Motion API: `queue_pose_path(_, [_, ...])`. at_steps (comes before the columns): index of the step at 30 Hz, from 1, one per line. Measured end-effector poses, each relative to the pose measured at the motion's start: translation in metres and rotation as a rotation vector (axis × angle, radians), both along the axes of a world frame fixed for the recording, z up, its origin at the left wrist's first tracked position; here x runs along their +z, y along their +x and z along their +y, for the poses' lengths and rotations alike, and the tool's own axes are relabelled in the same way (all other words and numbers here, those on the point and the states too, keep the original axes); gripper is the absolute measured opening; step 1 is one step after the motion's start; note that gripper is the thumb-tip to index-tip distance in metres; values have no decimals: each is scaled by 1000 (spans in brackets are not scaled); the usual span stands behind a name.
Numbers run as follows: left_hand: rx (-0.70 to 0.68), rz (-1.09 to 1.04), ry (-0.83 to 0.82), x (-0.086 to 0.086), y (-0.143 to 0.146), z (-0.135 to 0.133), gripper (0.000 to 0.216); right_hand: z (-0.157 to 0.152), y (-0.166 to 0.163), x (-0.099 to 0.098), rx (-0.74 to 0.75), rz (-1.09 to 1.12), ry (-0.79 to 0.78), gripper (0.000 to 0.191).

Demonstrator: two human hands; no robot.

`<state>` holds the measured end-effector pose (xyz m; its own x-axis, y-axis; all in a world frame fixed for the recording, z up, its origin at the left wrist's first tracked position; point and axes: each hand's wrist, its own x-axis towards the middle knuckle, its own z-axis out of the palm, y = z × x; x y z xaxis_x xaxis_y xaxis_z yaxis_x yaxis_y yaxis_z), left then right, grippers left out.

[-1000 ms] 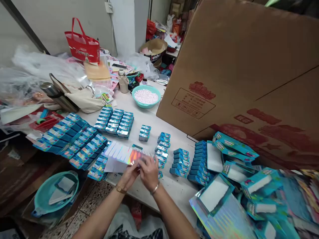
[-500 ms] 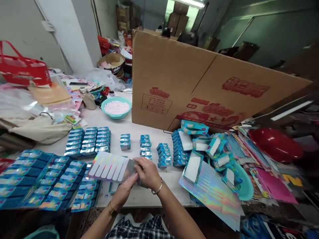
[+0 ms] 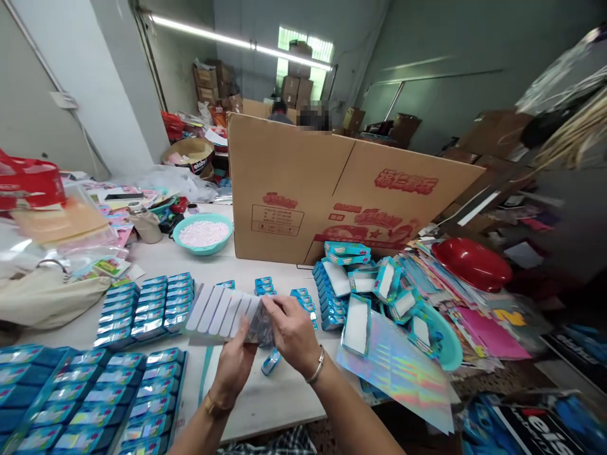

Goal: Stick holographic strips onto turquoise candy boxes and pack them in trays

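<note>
A silvery sticker sheet (image 3: 219, 313) with a row of long white rounded labels is held up over the table. My left hand (image 3: 237, 363) grips its lower edge, thumb on top of the labels. At the sheet's dark, bared right end, the fingers of my right hand (image 3: 293, 332) are pinched together; whether a label is between them is hidden. Below the sheet, one small blue box (image 3: 270, 362) lies tilted on the white table. Just behind my hands stand short rows of similar boxes (image 3: 265, 284), partly covered by the sheet and fingers.
Stacked blue boxes (image 3: 142, 309) fill the left side. On the right are a pile of blue packs (image 3: 358, 322), shiny sheets (image 3: 403, 373) and a red basin (image 3: 472, 263). A big carton (image 3: 303, 189) stands behind, beside a turquoise bowl (image 3: 203, 232) of small pale pieces.
The view has tilted up and shifted right. My hands have moved apart, the left thumb now lying on the labels. A small blue box now shows under the sheet.
</note>
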<state>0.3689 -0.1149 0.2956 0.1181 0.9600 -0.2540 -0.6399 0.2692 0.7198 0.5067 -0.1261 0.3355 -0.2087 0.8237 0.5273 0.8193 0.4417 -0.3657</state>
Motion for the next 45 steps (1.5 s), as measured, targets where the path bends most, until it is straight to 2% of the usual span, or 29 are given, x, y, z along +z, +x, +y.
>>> queue_pose_path(3, [-29, -7, 28, 4, 6, 2, 47, -3, 0, 7, -44, 66, 70, 45])
queue_pose_path(9, [-88, 81, 78, 11, 12, 1, 38, -8, -2, 28, -89, 296, 184, 23])
queue_pose_path(14, [-81, 47, 87, 26, 24, -1, 45, -9, 0, 43, -195, 201, 230, 38])
queue_pose_path(18, [-86, -64, 116, 38, 35, 2, 55, -9, 7, 45, -215, 81, 373, 44])
queue_pose_path(22, [-131, -127, 114, 42, 42, 6, 53, -11, 13, 47, -215, 63, 472, 49])
queue_pose_path(28, [-159, -140, 125, 47, 42, 9, 49, -9, 12, 52, -223, 133, 495, 35])
queue_pose_path(33, [-116, -149, 127, 51, 42, 12, 43, -6, 13, 58, -311, 136, 477, 44])
queue_pose_path(40, [-36, -135, 111, 54, 45, 14, 40, -9, 22, 58, -230, 70, 554, 40])
queue_pose_path(45, [-52, -118, 95, 57, 45, 8, 40, -12, 18, 64, -228, 128, 503, 33])
